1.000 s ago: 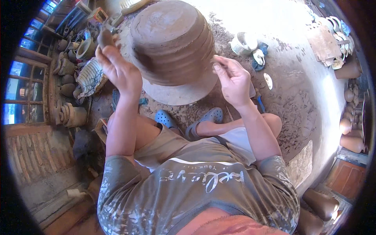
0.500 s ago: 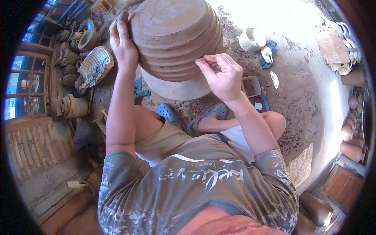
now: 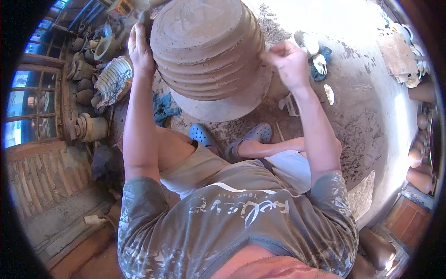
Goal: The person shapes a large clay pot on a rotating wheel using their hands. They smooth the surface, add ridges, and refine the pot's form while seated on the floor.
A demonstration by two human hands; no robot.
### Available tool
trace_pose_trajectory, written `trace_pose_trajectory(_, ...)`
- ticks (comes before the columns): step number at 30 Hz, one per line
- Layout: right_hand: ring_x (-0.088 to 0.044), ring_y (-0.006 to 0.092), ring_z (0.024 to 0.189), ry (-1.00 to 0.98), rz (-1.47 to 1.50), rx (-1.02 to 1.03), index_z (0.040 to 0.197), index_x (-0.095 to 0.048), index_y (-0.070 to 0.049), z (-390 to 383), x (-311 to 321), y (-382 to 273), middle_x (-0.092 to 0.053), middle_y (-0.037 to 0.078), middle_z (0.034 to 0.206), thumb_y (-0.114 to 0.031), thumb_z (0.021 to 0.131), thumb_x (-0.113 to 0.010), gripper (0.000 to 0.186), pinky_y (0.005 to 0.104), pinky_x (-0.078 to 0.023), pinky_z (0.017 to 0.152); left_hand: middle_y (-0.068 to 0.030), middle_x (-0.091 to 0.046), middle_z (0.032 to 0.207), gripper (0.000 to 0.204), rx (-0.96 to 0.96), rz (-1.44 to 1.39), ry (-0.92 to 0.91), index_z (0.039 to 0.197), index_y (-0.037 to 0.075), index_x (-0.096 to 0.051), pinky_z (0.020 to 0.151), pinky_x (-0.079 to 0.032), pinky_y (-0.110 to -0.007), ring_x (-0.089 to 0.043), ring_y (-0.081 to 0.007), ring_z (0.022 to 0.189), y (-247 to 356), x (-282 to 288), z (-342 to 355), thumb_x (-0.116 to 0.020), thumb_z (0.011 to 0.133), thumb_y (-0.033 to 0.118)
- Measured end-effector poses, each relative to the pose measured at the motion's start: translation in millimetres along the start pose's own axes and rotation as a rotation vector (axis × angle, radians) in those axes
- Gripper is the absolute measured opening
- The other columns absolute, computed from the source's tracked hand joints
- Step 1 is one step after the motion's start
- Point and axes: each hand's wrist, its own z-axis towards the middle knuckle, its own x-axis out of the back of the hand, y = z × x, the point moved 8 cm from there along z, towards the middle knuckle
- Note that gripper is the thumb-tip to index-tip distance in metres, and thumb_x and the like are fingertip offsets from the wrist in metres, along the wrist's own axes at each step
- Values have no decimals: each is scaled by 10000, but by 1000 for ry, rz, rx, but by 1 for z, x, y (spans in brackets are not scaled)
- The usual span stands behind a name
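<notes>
A large brown clay pot [image 3: 209, 56] with ridged walls and a flat, smooth upper face stands on a pale round wheel disc [image 3: 223, 109]. Against its left side rests my left hand [image 3: 142, 51], fingers up and closed on a grey-brown rounded piece [image 3: 145, 17], whose kind I cannot make out. My right hand [image 3: 291, 65] is by the pot's right wall, its fingers curled together and slightly blurred. Whatever those fingertips hold, if anything, is hidden. Whether the fingertips touch the clay is unclear.
Blue cloth [image 3: 163, 108] lies left of the disc. Rightward are a white bucket [image 3: 306, 43], a dark cloth [image 3: 325, 58] and a pale oval piece [image 3: 329, 94] on the clay-strewn floor. Pots and a ridged broken piece [image 3: 114, 76] crowd the left; more pots [image 3: 420, 179] line the right wall.
My right hand has moved right and up along the pot, from its front wall to its right side. My left hand has shifted slightly left. The view has tilted a little.
</notes>
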Motion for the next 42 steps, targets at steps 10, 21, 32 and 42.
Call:
trace_pose_trajectory(10,-659,153,610,-56,-16,225,1461,-599,-8,-79,-35,-30,-728,122,741,-15,851,-658,612,314,-569,633,-152,-669,1337,566,-40,42,142,1480,-38,-508,1042,-516,-362,-650,-221,1195,11,1,-25,-407,1156,415)
trace_pose_trajectory(21,-686,308,595,51,-226,313,1605,-225,138,-149,-101,-58,-687,124,735,-71,837,-638,897,423,-574,582,-199,-637,1349,409,-68,72,267,1311,-27,-429,1123,-457,-375,-600,-243,1269,49,-24,-71,-309,1180,341)
trace_pose_trajectory(32,-707,275,652,176,11,544,1009,-785,-8,-175,-48,-92,-720,133,845,-79,876,-817,154,363,-567,597,-112,-703,1022,369,-184,56,205,1133,1,-605,790,-495,-313,-619,-150,872,109,-27,-97,-445,1142,333)
trace_pose_trajectory(42,-636,278,814,-13,-230,764,1099,-678,-2,-192,-15,-73,-589,87,909,-200,853,-818,346,391,-563,693,-57,-671,701,650,1011,14,-909,1002,26,-724,557,-464,-252,-647,-139,596,56,-141,-241,-500,1065,633)
